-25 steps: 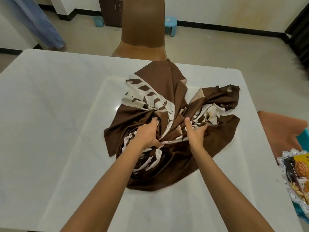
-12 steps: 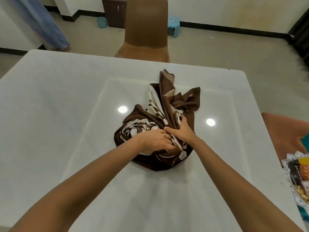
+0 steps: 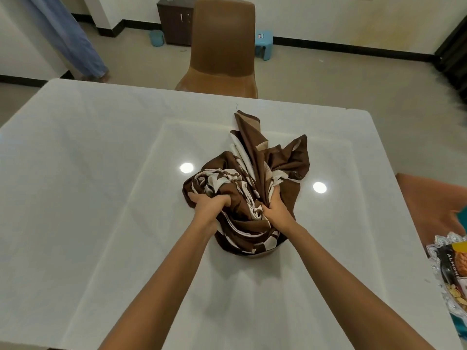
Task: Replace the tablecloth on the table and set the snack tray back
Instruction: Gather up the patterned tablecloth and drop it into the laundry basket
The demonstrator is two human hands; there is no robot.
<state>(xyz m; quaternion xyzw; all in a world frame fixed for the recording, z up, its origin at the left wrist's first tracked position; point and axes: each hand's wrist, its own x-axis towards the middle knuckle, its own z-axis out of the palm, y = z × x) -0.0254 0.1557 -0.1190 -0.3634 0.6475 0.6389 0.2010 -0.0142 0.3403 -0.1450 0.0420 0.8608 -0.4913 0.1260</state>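
A brown tablecloth point(image 3: 255, 170) with a cream leaf pattern lies bunched into a heap near the middle of the glossy white table point(image 3: 88, 185). My left hand point(image 3: 208, 207) grips the heap's left side, fingers dug into the fabric. My right hand point(image 3: 274, 210) clutches folds on the right side, close beside the left hand. The snack tray point(image 3: 452, 281), a shiny dish holding packets and nuts, shows partly at the right edge, off the table.
A brown chair point(image 3: 223, 46) stands at the table's far side. Another brown seat point(image 3: 429, 205) sits to the right, beside the tray. A dark cabinet point(image 3: 175, 22), a small blue stool point(image 3: 264, 44) and a blue curtain point(image 3: 68, 36) are further back.
The cloth went from a loose spread to a tight heap as both hands gathered it inward. My hands now grip lower on the bundle, slightly apart.
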